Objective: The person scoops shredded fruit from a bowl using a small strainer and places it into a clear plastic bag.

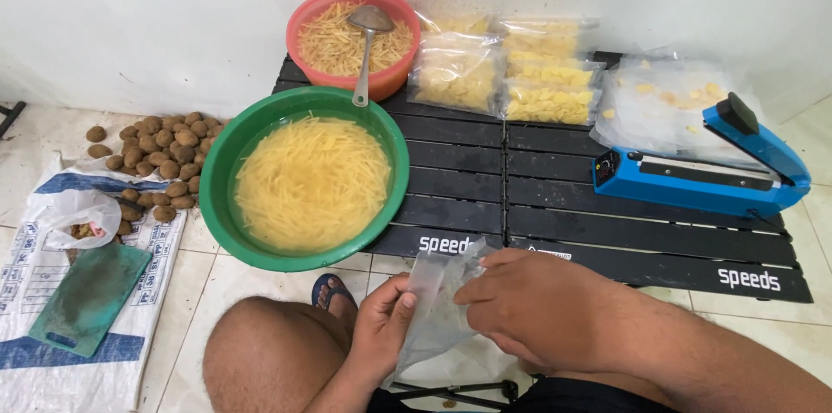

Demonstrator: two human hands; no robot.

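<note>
I see my left hand (381,331) pinching the near edge of a clear bag (438,309), thumb on top, fingers curled behind it. My right hand (529,305) grips the bag's other side, fingers (485,287) closed over the plastic at its mouth. The bag hangs between both sets of fingertips, above my knee. Just beyond my fingers sits a green bowl (227,153) of yellow strips in water on a black table (607,240); farther right, a blue sealer (702,172).
</note>
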